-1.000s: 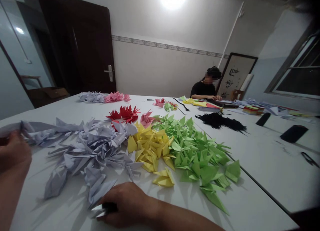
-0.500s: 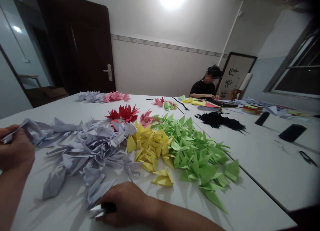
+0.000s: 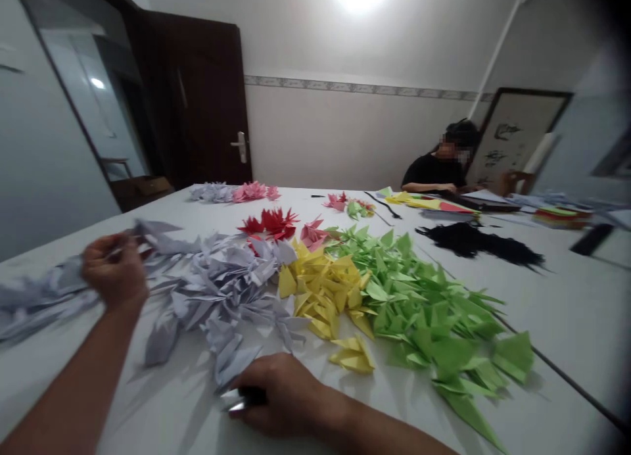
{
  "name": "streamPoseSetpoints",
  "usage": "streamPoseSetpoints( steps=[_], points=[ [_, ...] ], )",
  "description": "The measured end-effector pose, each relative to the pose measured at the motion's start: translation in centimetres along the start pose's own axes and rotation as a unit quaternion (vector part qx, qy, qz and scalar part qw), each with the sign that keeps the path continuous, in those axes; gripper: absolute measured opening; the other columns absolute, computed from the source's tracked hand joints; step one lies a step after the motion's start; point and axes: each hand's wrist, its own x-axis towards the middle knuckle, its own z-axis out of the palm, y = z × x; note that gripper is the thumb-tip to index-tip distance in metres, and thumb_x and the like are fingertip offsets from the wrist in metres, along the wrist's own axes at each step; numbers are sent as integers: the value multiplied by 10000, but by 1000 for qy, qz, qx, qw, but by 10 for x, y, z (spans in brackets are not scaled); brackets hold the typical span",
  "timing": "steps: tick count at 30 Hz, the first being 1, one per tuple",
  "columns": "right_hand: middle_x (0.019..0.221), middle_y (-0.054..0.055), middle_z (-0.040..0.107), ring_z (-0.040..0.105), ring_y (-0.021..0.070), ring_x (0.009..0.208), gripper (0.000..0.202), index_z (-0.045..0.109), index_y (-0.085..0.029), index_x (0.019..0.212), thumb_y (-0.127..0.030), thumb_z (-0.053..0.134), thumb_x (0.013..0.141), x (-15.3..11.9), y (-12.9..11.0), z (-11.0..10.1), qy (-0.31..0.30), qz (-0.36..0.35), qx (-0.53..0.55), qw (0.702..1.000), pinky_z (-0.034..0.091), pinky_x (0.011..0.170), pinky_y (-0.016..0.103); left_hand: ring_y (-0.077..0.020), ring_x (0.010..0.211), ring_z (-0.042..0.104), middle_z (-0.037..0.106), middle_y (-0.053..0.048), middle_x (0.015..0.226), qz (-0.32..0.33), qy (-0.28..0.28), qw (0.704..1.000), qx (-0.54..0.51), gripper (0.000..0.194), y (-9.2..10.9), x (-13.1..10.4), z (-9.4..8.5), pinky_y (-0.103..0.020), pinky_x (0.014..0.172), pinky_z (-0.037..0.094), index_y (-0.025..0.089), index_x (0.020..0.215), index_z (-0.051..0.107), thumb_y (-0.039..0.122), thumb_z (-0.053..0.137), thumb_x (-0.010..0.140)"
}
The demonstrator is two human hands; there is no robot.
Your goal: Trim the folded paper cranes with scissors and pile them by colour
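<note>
My left hand [image 3: 116,267] is closed at the left among pale lilac folded papers, its fingers pinched on one lilac folded paper [image 3: 158,237]. Near the front edge, my right hand [image 3: 283,392] is wrapped round a small tool [image 3: 236,400] with a dark handle and shiny metal tips; it looks like snips. The tips lie just below the lilac pile [image 3: 221,284]. Right of that pile are yellow folded papers [image 3: 323,287], then a wide heap of green ones [image 3: 424,304]. Red folded papers [image 3: 271,225] sit behind.
More lilac papers [image 3: 34,294] lie at the far left. Pink folded papers [image 3: 251,191] are at the back edge. A bundle of black strands [image 3: 483,241] lies on the right. Across the table [image 3: 172,402], a person in black [image 3: 434,169] sits beside paper stacks.
The view has turned left, so things appear farther right and more lilac papers show at the left. My left hand is fully in view now; my right hand still holds the tool.
</note>
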Motion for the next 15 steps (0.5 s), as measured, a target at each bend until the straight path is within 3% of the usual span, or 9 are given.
streamPoseSetpoints(
  steps=[1, 3, 5, 8, 11, 15],
  points=[
    [843, 21, 723, 638, 136, 723, 219, 706, -212, 953, -236, 629, 750, -2, 0, 0, 26, -7, 25, 999, 444, 646, 199, -59, 518, 568, 536, 92, 629, -57, -2, 998, -40, 261, 6, -11, 4, -153, 439, 480, 144, 728, 451, -7, 656, 670],
    [745, 27, 701, 606, 126, 627, 209, 713, -184, 913, -275, 648, 737, -5, 0, -5, 89, -27, 73, 993, 441, 597, 204, -86, 541, 619, 580, 83, 666, -115, -92, 982, -119, 246, 20, -39, 14, -166, 450, 487, 159, 804, 493, 93, 692, 676],
    [665, 19, 655, 551, 112, 545, 246, 702, -164, 921, -334, 639, 754, -9, 1, -14, 161, -50, 97, 981, 422, 525, 205, -122, 524, 638, 597, 62, 646, -129, -153, 972, -119, 281, 31, -72, 23, -185, 430, 482, 157, 778, 523, 208, 753, 624],
    [730, 34, 647, 564, 123, 599, 285, 664, -162, 1014, -349, 550, 831, -13, 4, -32, 275, -65, 93, 955, 450, 553, 226, -139, 567, 653, 638, 30, 687, -169, -290, 934, -123, 328, 38, -113, 28, -187, 438, 476, 167, 792, 555, 316, 775, 600],
    [816, 51, 653, 601, 146, 692, 297, 627, -173, 1099, -304, 467, 886, -13, 10, -43, 347, -30, 69, 935, 478, 602, 252, -88, 524, 587, 622, 29, 628, -111, -363, 920, -99, 258, 38, -137, 23, -170, 468, 458, 156, 746, 586, 327, 755, 651],
    [819, 47, 644, 604, 156, 704, 333, 556, -176, 1187, -301, 503, 882, -12, 17, -43, 368, 10, 25, 929, 494, 645, 282, -72, 501, 528, 600, 30, 592, -27, -407, 912, -51, 160, 31, -151, 9, -175, 480, 440, 153, 738, 622, 286, 709, 716]
  ],
)
